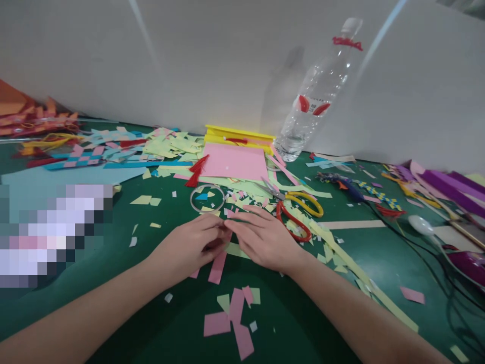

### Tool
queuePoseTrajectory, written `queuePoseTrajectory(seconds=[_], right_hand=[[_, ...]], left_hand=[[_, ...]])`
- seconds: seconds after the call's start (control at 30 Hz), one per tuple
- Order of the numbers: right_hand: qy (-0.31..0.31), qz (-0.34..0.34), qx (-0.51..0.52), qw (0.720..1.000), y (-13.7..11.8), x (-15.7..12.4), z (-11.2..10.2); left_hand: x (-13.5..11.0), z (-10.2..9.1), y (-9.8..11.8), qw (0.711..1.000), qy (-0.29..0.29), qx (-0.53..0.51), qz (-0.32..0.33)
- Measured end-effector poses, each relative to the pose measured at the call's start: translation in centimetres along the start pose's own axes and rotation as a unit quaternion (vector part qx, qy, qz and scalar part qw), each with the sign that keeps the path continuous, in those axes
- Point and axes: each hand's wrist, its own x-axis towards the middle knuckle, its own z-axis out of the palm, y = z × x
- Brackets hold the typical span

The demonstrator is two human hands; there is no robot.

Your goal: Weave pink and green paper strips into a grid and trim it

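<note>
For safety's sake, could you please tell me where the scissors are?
In the head view, right of centre, the scissors lie beside the right hand, pointing toward the pink sheet.

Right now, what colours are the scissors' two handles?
A yellow handle and an orange-red handle; head view.

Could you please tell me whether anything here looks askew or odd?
The clear bottle appears to lean, its top tilted rightward, though lens distortion may exaggerate this. Paper scraps lie scattered untidily across the green table.
</note>
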Motion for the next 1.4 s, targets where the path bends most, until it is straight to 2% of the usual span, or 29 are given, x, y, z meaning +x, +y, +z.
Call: queuePoseTrajectory(seconds=[0.23,0.37,0.47,0.57,0.73,0.83,1.0,1.17,1.4], right_hand=[[-0.006,0.041,0.019,0.999,0.4,-0.1,-0.3],[0.026,0.062,0.019,0.998,0.5,-0.4,-0.4],[0.022,0.077,0.026,0.996,0.6,-0.5,-0.3],[0.008,0.099,0.047,0.994,0.6,-0.6,-0.3],[0.033,0.123,0.077,0.989,0.1,-0.4,-0.5],[0.065,0.158,0.098,0.981,-0.9,0.1,-0.7],[0.068,0.203,0.141,0.967,-2.7,0.6,-0.7],[0.045,0.211,0.160,0.963,-3.0,0.5,-0.6],[0.035,0.217,0.190,0.957,-2.8,0.4,-0.4]], left_hand=[[-0.1,0.0,0.3,0.999,0.023,-0.027,0.003],[0.0,-0.6,0.3,0.993,0.117,-0.023,0.022],[0.1,-1.1,-0.6,0.985,0.159,0.055,-0.029],[0.1,-1.1,-1.9,0.978,0.150,0.111,-0.087],[0.2,-0.8,-2.9,0.976,0.115,0.142,-0.116],[0.3,-1.0,-2.3,0.973,0.133,0.149,-0.116],[0.3,-1.2,0.1,0.960,0.228,0.125,-0.105],[0.1,-0.5,1.6,0.971,0.221,0.073,-0.062],[0.1,-0.3,1.2,0.974,0.202,0.043,-0.098]])
